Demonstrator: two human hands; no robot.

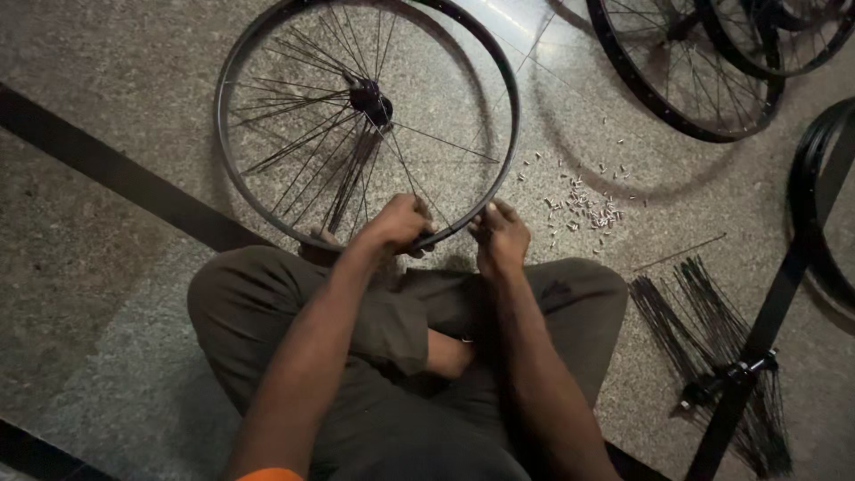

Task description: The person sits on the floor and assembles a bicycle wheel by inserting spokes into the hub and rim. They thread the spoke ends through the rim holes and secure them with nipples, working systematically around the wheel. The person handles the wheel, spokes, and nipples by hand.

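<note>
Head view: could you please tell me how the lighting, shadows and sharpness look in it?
Head view: dim and warm, with glare on the floor at the top edge; the wheel rim throws a soft curved shadow to its right; the left hand and right hand are slightly soft; corners darken.

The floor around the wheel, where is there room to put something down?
Bare floor lies left of the wheel rim, past the dark stripe, and beside the person's left knee. The right side is crowded: small scattered metal bits, a bundle of loose spokes, and more wheels. Both hands, left and right, grip the rim.
</note>
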